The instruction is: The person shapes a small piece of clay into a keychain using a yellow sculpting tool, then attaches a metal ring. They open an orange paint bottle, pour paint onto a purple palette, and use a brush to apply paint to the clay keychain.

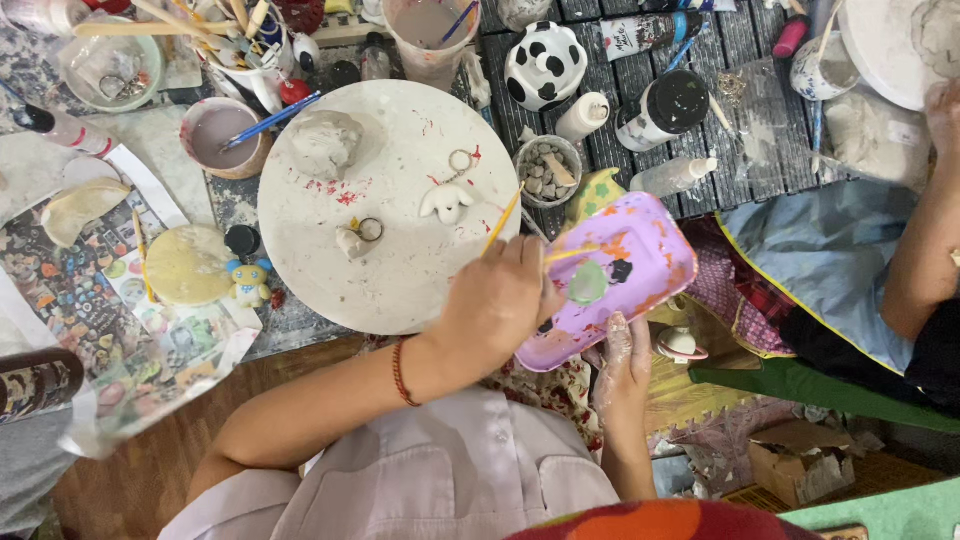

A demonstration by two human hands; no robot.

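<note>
Just past the near edge of the round white board [400, 270], the person's left hand [500, 300] is closed around a thin yellow paintbrush [503, 222]. The brush handle sticks up and away over the board's right side. The brush tip end points toward the purple tray [650, 250], which sits right beside the board on its right. On the tray there is a small pale green blob [588, 283], with orange and dark paint spots near it.

The right hand [625, 355] is under the near edge of the purple tray and holds it up with its fingers. That hand looks dusty white.

On the board lie a small white clay charm with a key ring [447, 200], a smaller clay bit with a ring [358, 238], and a grey lump of clay [325, 142] at the far left side. Red paint specks dot the board.

Left of the board is a cup of greyish water [218, 135] with a blue brush resting in it. Nearer on that side lie a flat yellow clay disc [186, 264] and a tiny blue and yellow toy figure [248, 281], on colourful printed paper.

Behind the board, on the far side, stand a black and white spotted pot [545, 63], a small bowl of pebbles [546, 172] and a white jar with a black lid [665, 108].

Far to the right of the board, another person's arm [925, 240] reaches toward a white plate [900, 45].
</note>
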